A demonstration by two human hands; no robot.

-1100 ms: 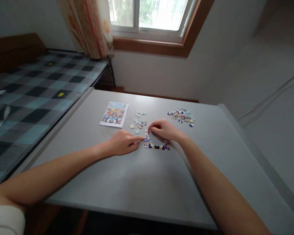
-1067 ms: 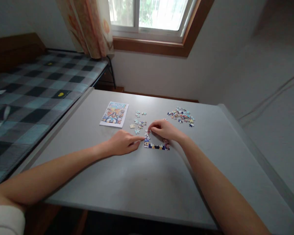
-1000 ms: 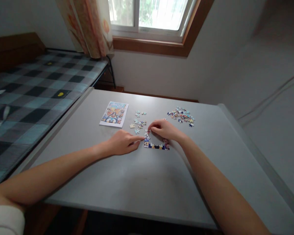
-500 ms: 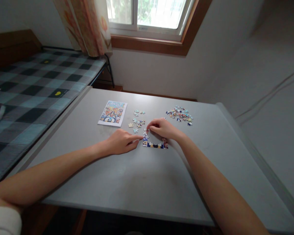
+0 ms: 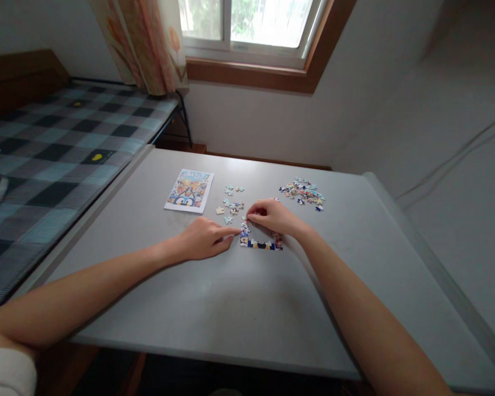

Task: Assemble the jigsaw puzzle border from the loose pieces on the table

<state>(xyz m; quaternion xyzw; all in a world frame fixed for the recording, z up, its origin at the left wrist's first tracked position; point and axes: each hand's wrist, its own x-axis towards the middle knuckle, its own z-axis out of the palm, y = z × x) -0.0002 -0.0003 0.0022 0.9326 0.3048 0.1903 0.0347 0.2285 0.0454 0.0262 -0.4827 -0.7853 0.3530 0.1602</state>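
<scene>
A partly joined jigsaw frame lies in the middle of the grey table. My left hand rests on the table with its index finger stretched out, the tip touching the frame's left edge and the other fingers curled. My right hand sits over the frame's upper side, fingertips pinched together at its top left corner on what looks like a small puzzle piece. A few loose pieces lie just beyond my left fingertip.
A printed reference picture lies at the back left of the table. A heap of loose pieces sits at the back right. A bed with a checked cover runs along the table's left edge, under a window with a curtain.
The view has shifted slightly. My right fingertips have crept a little to the left along the frame's top corner. My left hand has stayed in place.
</scene>
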